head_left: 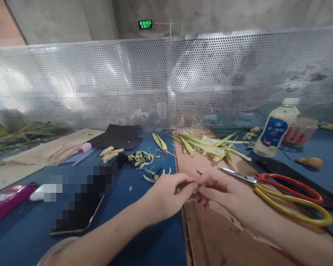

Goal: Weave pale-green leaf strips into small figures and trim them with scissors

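My left hand (173, 194) and my right hand (220, 186) meet above the cardboard's left edge, fingers closed and fingertips together. Between them is a small green piece (201, 185), mostly hidden by the fingers; it looks like plant material. A thin dark tip (199, 172) shows just above the fingers. Beyond my right forearm lie scissors (255, 179) with one red and one yellow handle. A loose pile of pale green leaf strips (211, 146) rests on the cardboard sheet (211, 236) ahead of my hands. Small braided green pieces (140, 159) lie left of it.
A phone (83, 210) and a purple device (9, 203) lie left on the blue table (144, 244). Black paper (116, 136) and pale knotted pieces (111, 153) are further back. At right stand a bottle (276, 129) and a jar (301, 131). A perforated metal screen (144, 74) bounds the back.
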The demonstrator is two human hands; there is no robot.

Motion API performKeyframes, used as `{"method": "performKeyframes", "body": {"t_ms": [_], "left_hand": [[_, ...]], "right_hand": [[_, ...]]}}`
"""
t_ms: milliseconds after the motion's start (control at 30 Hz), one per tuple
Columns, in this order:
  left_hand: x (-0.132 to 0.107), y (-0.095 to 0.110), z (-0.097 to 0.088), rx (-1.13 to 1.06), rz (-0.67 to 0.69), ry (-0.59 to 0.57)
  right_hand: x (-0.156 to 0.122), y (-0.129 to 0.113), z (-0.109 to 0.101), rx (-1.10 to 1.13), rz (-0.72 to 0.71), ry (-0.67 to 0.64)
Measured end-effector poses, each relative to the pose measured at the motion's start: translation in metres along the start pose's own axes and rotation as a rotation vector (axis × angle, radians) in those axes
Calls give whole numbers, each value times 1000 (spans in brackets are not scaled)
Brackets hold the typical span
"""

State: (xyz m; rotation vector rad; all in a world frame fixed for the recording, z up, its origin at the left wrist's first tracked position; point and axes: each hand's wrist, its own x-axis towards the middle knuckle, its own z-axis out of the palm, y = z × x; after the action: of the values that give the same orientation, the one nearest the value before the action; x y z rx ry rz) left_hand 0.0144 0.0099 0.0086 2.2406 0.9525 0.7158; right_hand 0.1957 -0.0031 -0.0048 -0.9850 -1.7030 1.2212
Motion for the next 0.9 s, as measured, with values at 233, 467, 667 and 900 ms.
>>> {"method": "performKeyframes", "body": {"t_ms": [233, 467, 667, 900], "left_hand": [[1, -4, 1, 28, -60, 31], [2, -7, 4, -26, -55, 92], [4, -9, 4, -126, -40, 94], [1, -7, -1, -117, 23, 54]], "right_hand": [[0, -4, 2, -37, -31, -22], [-3, -11, 5, -27, 74, 59], [-1, -13, 4, -77, 86, 109], [3, -4, 1, 20, 61, 41]]}}
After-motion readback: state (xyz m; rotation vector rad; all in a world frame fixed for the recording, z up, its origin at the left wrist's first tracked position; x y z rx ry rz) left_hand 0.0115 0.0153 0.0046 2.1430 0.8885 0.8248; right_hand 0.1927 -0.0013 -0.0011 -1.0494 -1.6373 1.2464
